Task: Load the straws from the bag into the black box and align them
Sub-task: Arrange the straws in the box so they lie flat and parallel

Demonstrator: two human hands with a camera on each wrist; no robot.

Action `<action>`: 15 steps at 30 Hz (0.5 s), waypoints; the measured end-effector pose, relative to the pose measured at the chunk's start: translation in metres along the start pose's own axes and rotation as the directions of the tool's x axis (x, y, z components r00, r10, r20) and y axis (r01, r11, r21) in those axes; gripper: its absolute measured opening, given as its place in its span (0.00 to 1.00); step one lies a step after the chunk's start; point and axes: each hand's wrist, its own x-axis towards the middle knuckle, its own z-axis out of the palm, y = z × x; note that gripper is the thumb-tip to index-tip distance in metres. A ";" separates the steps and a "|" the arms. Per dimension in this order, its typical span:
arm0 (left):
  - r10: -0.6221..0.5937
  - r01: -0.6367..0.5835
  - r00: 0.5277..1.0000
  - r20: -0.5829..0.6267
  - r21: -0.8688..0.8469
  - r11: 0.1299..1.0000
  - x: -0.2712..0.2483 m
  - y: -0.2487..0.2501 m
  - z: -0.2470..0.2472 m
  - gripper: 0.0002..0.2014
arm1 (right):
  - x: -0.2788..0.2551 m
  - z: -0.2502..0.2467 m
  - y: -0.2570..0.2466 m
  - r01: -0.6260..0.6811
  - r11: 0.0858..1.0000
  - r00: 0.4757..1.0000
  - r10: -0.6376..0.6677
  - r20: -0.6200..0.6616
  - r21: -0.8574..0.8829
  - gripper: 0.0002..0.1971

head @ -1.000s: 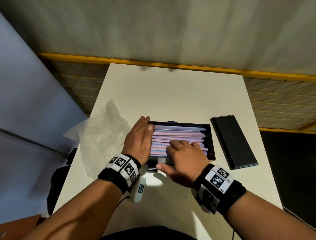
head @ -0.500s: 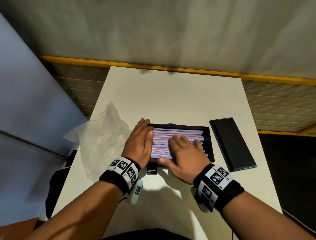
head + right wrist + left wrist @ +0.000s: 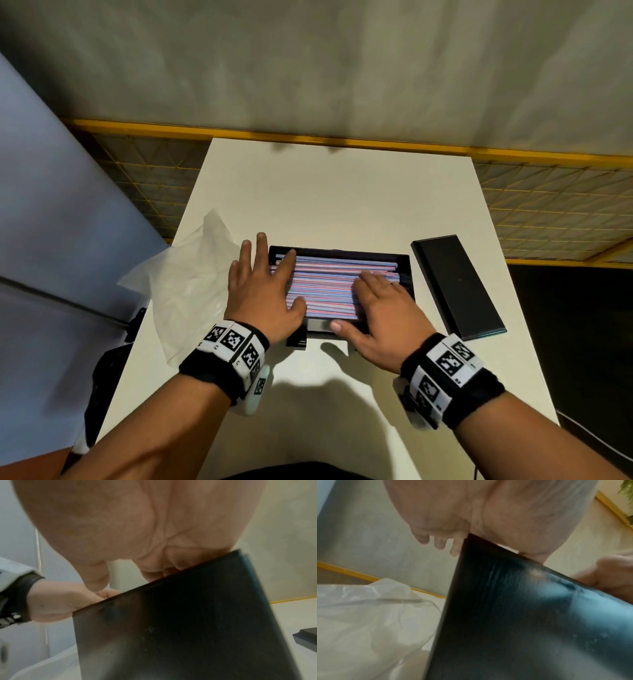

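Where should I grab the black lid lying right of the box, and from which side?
Take the lid across its two long edges, near the middle, coming from above with the right hand. It lies flat on the table, long and narrow, with bare table along both long sides, so fingers can probably straddle it.

Counts, head view:
- 1 black box point(image 3: 406, 274), open, under both hands.
- Straws point(image 3: 329, 287): one packed layer, pink and blue, between the hands. Too many and too tightly stacked to count; probably several dozen.
- 1 clear plastic bag point(image 3: 185, 291), just outboard of the left hand point(image 3: 262, 294).
- 1 flat black lid point(image 3: 457, 286), outboard of the right hand point(image 3: 383, 318), apart from it.
- 2 hands, both flat on the straws, fingers extended.
- 2 marker wristbands, one behind each hand.
- 1 table point(image 3: 342, 198) beneath all of it.

Wrist views only confirm the one box wall and the one bag.
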 end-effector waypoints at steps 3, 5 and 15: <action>-0.029 0.030 0.998 0.055 -0.007 1.000 0.002 0.001 -0.001 0.42 | 0.009 0.002 -0.005 -0.063 0.997 0.994 0.066 0.082 -0.045 0.56; -0.090 0.096 0.988 0.122 -0.048 0.994 0.003 0.000 0.000 0.42 | 0.011 0.001 -0.008 -0.069 0.996 0.993 0.074 0.087 -0.059 0.53; -0.140 0.056 0.987 -0.077 -0.655 0.754 -0.006 -0.005 -0.006 0.27 | -0.005 -0.013 0.025 -0.171 0.955 0.830 0.272 -0.486 0.243 0.23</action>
